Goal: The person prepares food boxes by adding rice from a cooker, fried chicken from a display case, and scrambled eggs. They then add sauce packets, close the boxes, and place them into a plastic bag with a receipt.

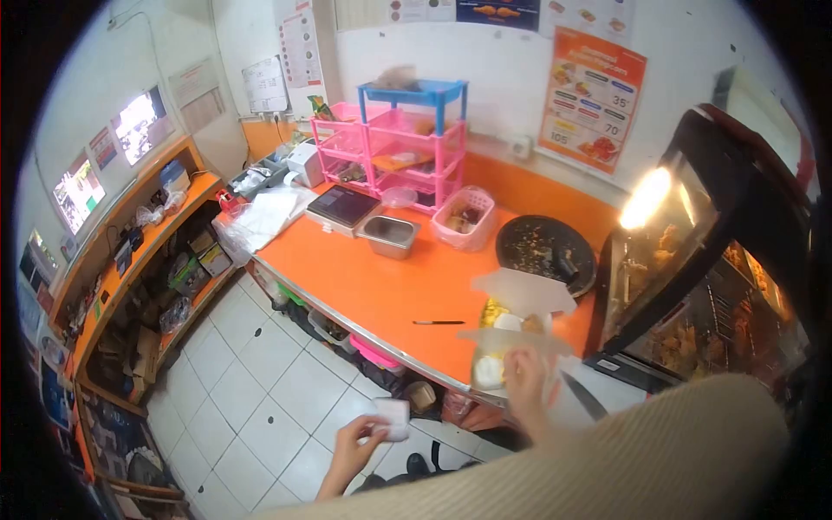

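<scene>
Cream ribbed sleeve fills the frame at 5 o'clock, closest to cam. From it the right hand reaches up & fwd, back of hand to cam, fingers curled over the near rim of a clear food box; blurred, so can't tell how tight the grip is. Box sits at the bench front edge, approx 4 o'clock from frame centre, its lid hinged open & standing up behind. Inside: yellow food w/ white bits; detail too soft to tell more.

Left hand is low at 7 o'clock, over the tiled floor, forearm coming up from the bottom edge, fingers pinching a small white piece, paper or tissue, thumb on top.

Out from the box: black pen lies flat on the bench at its 9 o'clock, apart. Round dark tray w/ crumbs at 12 o'clock. Steel pan and pink basket holding dark items, further back at 11. Scale beside the pan. Pink & blue drawer rack against the wall. Heated display case w/ fried food, lamp on, at 3 o'clock.
</scene>
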Available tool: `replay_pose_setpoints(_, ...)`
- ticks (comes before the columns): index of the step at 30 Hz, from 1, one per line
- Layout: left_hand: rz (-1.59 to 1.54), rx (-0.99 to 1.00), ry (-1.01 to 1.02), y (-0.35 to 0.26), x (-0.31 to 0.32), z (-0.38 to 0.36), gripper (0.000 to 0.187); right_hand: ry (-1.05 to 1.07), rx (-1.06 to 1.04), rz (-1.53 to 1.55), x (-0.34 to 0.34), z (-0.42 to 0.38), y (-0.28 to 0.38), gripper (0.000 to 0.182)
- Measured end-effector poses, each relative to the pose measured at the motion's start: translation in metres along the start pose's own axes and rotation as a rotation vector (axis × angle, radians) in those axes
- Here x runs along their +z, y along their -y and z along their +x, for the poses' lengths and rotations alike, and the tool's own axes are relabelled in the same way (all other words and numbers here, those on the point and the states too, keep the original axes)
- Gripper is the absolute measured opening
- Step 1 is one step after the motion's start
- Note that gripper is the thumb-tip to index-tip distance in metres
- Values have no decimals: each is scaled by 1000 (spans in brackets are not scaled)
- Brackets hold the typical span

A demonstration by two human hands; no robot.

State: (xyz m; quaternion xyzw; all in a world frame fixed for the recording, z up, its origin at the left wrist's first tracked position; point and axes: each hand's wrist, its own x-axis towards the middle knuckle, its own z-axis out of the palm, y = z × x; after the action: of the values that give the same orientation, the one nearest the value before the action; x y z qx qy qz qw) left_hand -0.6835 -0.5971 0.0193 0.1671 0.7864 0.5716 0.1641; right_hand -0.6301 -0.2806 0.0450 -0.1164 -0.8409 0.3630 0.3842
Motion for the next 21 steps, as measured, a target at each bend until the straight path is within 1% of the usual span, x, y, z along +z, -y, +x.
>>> replay_pose_setpoints(2, -27, -45, -153, 24, -45, -8, 15, 58, 26, 91, 35, 49, -23, 16)
replay_pose_setpoints(4, 25, -111, -252, 38, -82, -3, 14, 56, -81, 11, 56, 115, -5, 13)
replay_pose_setpoints(5, 47, -145, -303, 41, -96, 2, 13, 57, -80, -12, 75, 145, -18, 13)
replay_pose_setpoints(6, 49, -131, -351, 38, -105, 11, 13, 59, -80, -35, 99, 173, -42, 12)
replay_pose_setpoints(8, 5, -57, -385, 37, -119, 35, 15, -17, -271, -333, 140, 233, -91, 17)
replay_pose_setpoints(9, -18, -19, -403, 37, -125, 47, 16, 35, -235, -405, 155, 259, -107, 20)
replay_pose_setpoints(10, -28, -31, -397, 38, -131, 57, 17, 87, -201, -476, 171, 280, -122, 24)
replay_pose_setpoints(13, -46, -58, -371, 46, -149, 94, 19, 286, 182, -454, 228, 326, -175, 31)
replay_pose_setpoints(14, -40, -62, -354, 54, -156, 106, 20, 276, 222, -587, 245, 338, -188, 35)
replay_pose_setpoints(16, -20, -33, -332, 69, -170, 133, 20, 271, 322, -760, 278, 348, -215, 35)
replay_pose_setpoints(18, 21, -40, -332, 62, -185, 164, 19, 292, 465, -899, 300, 355, -235, 36)
replay_pose_setpoints(19, 43, -51, -327, 59, -192, 175, 19, 309, 493, -880, 305, 354, -246, 35)
replay_pose_setpoints(21, 81, -46, -298, 45, -207, 203, 17, 332, 548, -847, 302, 355, -249, 34)
